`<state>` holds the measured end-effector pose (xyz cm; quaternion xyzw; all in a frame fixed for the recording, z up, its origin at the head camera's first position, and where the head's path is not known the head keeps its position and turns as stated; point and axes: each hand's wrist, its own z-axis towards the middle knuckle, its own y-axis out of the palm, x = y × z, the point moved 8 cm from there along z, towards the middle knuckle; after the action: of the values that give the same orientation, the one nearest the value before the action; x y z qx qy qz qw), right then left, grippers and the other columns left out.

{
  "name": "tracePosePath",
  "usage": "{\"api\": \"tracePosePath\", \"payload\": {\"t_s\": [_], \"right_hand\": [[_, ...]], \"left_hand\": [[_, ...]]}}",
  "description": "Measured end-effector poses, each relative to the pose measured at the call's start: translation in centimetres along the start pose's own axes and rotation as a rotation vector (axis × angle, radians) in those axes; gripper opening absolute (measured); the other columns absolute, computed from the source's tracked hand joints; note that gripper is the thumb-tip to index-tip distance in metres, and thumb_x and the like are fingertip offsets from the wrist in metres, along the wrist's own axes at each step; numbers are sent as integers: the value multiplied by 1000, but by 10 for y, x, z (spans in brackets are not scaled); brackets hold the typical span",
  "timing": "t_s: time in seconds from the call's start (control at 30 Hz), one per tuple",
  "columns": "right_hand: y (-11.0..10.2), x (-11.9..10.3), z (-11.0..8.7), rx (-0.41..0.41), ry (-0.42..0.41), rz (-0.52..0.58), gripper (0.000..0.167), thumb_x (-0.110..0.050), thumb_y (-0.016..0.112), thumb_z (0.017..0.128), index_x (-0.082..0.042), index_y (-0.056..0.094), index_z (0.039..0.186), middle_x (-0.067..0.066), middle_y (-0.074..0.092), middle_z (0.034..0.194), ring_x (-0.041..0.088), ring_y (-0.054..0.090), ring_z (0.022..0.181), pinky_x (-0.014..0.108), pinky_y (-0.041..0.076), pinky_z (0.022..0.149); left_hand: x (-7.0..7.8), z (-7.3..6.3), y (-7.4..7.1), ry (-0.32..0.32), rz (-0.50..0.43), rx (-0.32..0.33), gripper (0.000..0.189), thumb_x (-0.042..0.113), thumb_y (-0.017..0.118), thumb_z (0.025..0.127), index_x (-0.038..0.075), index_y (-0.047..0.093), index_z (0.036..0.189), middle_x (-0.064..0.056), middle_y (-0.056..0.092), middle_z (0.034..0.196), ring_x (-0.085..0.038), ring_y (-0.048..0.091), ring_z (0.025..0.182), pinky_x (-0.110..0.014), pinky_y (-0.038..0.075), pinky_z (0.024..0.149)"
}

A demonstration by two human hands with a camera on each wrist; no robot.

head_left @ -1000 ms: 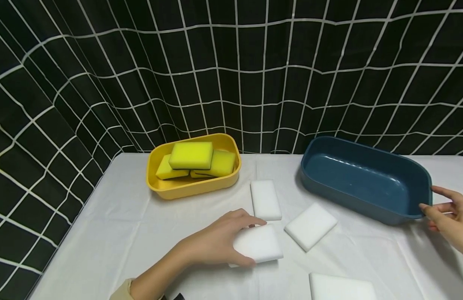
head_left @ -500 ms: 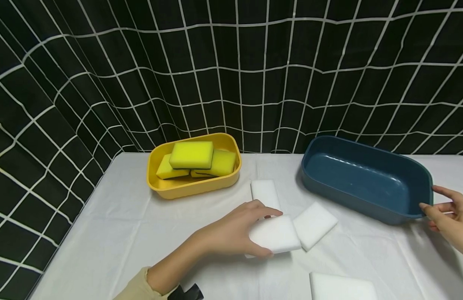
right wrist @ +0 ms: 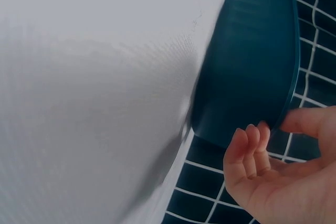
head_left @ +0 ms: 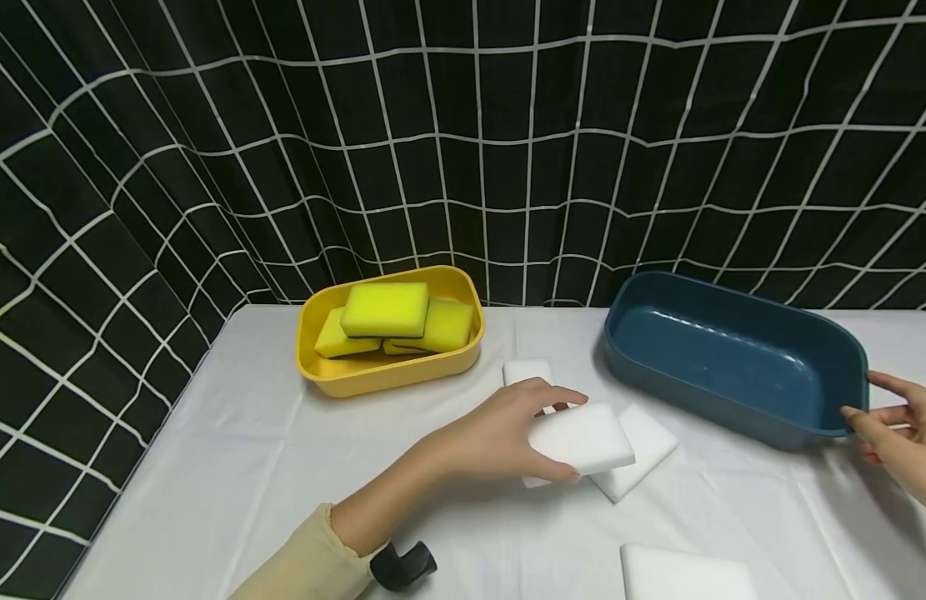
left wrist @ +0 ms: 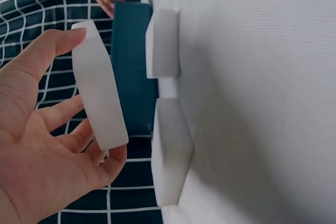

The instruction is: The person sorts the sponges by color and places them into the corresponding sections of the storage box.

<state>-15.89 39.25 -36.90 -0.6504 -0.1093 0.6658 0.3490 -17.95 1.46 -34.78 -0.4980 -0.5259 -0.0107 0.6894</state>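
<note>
My left hand (head_left: 508,433) grips a white sponge block (head_left: 583,437) between thumb and fingers. The block is held above the white cloth, tilted, and overlaps another white sponge (head_left: 646,450) in the head view. From the left wrist view the held sponge (left wrist: 100,87) shows edge-on, with the thumb at one end and fingers at the other. At the far right, my right hand (head_left: 901,433) holds the near right corner of a blue tub (head_left: 703,402) with thumb and index finger at its rim. Its other fingers curl beside the tub's outer wall (right wrist: 247,66).
A yellow tub (head_left: 395,381) with several yellow sponges (head_left: 385,310) stands at the back left. One white sponge (head_left: 526,371) lies partly behind my left hand, another (head_left: 688,575) at the front edge. A black gridded curtain (head_left: 463,150) hangs behind the table.
My left hand has lifted the white sponge from the cloth and carried it right and away from me, towards the blue tub. My right hand has stayed at the tub's corner.
</note>
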Motion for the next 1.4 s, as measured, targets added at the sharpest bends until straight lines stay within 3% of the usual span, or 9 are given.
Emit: {"api": "tracePosePath", "payload": {"t_s": [0.17,0.33,0.4,0.57,0.67,0.77,1.0,1.17,1.4], "right_hand": [[0,3,1,7,-11,29,59,1,50,101,25,24,148,-29,45,66,-13,47,48,6,43,47],[0,7,1,24,-19,75,52,0,52,99,6,40,150,-29,47,67,-13,49,48,5,43,47],[-1,6,1,29,-21,62,53,0,52,100,6,40,151,-30,46,67,-14,49,47,5,43,47],[0,3,1,23,-15,-27,59,1,49,101,26,25,149,-30,41,66,-15,46,47,6,43,46],[0,4,2,19,-6,-38,59,2,48,101,26,25,150,-30,42,66,-15,45,47,6,43,46],[-1,13,5,22,4,-37,60,-1,50,102,19,28,155,-26,45,66,-13,47,47,6,44,46],[0,75,27,45,-27,-24,70,-10,55,102,7,25,163,-31,47,68,-10,51,46,10,47,44],[1,57,21,37,-9,-24,68,-8,54,102,7,26,163,-25,50,67,-10,50,45,10,46,43],[1,40,15,40,-6,-103,66,-4,52,102,18,22,157,-20,50,67,-10,47,45,11,45,42]], "left_hand": [[5,11,-3,8,-4,20,70,26,90,84,17,61,147,-1,64,131,-7,54,112,-17,44,96],[7,23,-4,7,-26,36,65,26,89,84,18,64,143,1,65,128,-6,54,110,-17,45,94],[7,28,-4,1,-40,38,64,27,90,84,18,65,142,2,65,127,-5,54,108,-16,46,93],[9,40,-3,-14,-51,36,62,30,90,84,19,66,141,5,64,125,-4,55,103,-15,47,88],[13,47,-3,-18,-44,34,63,31,90,84,20,66,141,6,63,124,-4,55,103,-14,47,87],[18,54,-1,-11,-17,31,64,31,90,84,19,65,142,6,63,124,-3,53,104,-13,46,87],[24,72,-1,10,28,30,64,31,89,85,15,65,141,5,65,123,-3,52,105,-12,44,84],[29,80,-3,24,70,34,64,33,88,86,15,64,142,6,64,122,-2,51,104,-10,43,83],[36,93,-9,14,128,68,67,37,86,87,14,63,145,3,65,125,-2,50,105,-9,41,82]]}}
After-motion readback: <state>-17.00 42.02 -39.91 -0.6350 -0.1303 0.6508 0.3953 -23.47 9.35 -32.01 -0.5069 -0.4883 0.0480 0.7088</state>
